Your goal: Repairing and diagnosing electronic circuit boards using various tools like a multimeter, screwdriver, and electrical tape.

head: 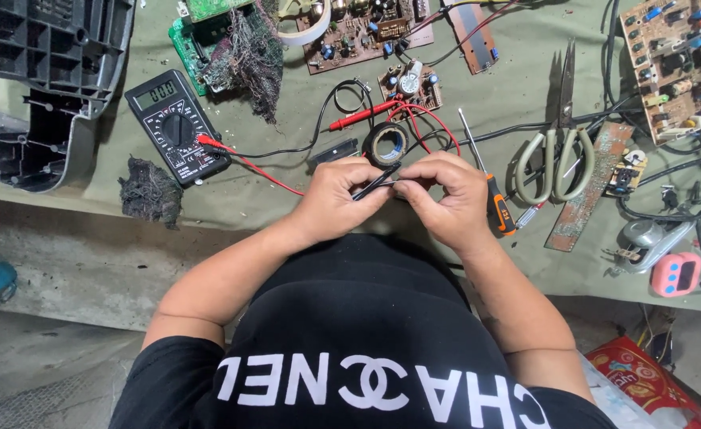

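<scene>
Both hands meet over the near edge of the desk, pinching a thin black wire between them.

The left hand (336,199) has its fingers curled nearly closed, thumb and forefinger nipping the thin black insulated wire (376,182); the right hand (443,199) is likewise drawn in tight, fingertips pressed on the wire's other end, just near of the black roll of insulating tape (387,144). The grip is small and the wire slim, so it could slip free of the fingertips, or its bare end could prick a finger if pressed too hard. The red test lead (263,171) of the black digital multimeter (176,125) runs just beside the left hand, and a careless wrist might snag it and drag the meter across the green cloth-covered desk (287,202). The orange-handled screwdriver (497,208) touching the right hand could be nudged off the edge.
</scene>
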